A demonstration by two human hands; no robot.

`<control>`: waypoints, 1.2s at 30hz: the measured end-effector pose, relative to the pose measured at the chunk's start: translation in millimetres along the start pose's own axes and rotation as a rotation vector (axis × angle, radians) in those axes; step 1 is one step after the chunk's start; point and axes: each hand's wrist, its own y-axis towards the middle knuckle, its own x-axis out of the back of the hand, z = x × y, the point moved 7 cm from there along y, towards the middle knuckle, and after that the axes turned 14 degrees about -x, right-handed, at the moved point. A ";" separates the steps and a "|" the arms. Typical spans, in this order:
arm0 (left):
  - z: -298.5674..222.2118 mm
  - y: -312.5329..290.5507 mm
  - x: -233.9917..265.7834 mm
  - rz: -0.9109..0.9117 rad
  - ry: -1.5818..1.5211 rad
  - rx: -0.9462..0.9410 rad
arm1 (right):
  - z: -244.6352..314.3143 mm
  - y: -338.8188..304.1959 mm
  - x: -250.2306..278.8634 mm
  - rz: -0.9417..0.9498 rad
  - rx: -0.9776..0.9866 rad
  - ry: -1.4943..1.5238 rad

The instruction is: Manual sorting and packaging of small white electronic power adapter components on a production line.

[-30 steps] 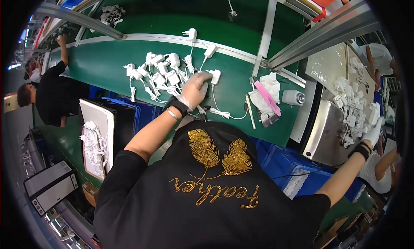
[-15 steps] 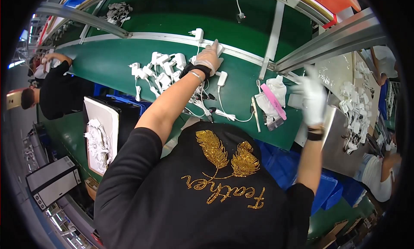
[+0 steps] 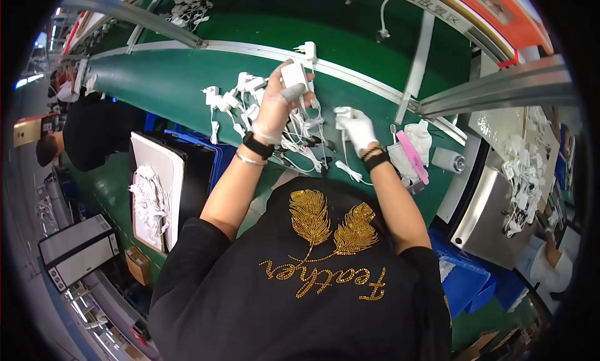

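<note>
My left hand, in a pale thin glove with a grey covering at the thumb, is closed around a white power adapter above the bench. My right hand, in a white glove, pinches another white power adapter at its fingertips; the glove largely covers it. Its white cable runs down toward the bench's near edge. Left of and beneath my left hand lies a pile of white adapters with tangled cables. Beyond it, one adapter rests at the white rail.
The green bench has a metal frame post at right. A pink strip lies on white cloth beside a clear bottle. More adapters lie on the right-hand table. A tray holds white cables at left, near another person.
My right hand has come left from beside the cloth to the adapter on the bench. My left hand has drawn back from the rail and lifted an adapter. The view has shifted slightly.
</note>
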 end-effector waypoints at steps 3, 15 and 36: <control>-9.4 -29.1 -10.0 0.065 -0.065 -0.047 | 23.5 -41.8 5.6 0.202 -0.152 0.535; -27.5 -83.9 -87.5 0.312 -0.169 0.014 | 114.3 -193.1 59.1 0.228 0.184 0.585; -12.4 -102.5 -91.3 0.270 -0.067 0.058 | 93.3 -206.0 41.4 0.172 0.048 0.355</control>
